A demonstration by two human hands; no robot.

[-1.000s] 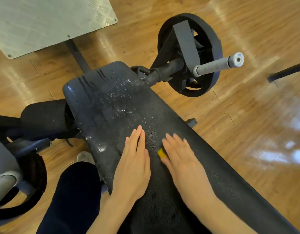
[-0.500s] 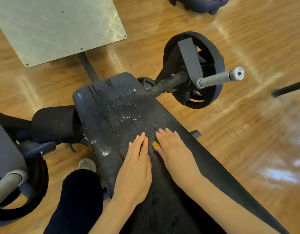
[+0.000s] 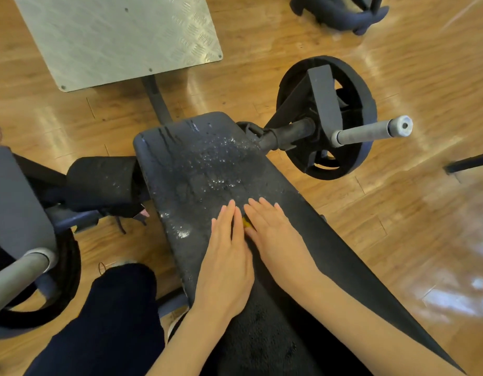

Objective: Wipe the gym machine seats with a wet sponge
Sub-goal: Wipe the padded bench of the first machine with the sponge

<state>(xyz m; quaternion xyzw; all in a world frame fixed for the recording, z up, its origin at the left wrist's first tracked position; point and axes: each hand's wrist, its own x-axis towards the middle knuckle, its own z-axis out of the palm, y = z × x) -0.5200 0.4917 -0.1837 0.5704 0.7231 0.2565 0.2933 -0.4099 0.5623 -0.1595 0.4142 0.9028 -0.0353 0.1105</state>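
The black padded seat (image 3: 197, 164) runs from the lower right up to the middle, with water beads and streaks on its far end. Both of my hands lie flat on it, side by side and nearly touching. My right hand (image 3: 275, 234) presses on a yellow sponge (image 3: 246, 223); only a small sliver of it shows at the thumb side, between the hands. My left hand (image 3: 226, 261) rests palm down on the pad with its fingers together and nothing in it.
A black weight plate (image 3: 365, 109) on a grey sleeve bar (image 3: 370, 131) stands right of the seat. A metal tread plate (image 3: 112, 36) lies beyond it, and a black roller pad (image 3: 99, 180) sits to its left. My dark trouser leg (image 3: 104, 321) is at lower left. Wood floor all around.
Both hands have slid forward along the pad toward its wet far end and drawn closer together. Less of the sponge shows now.
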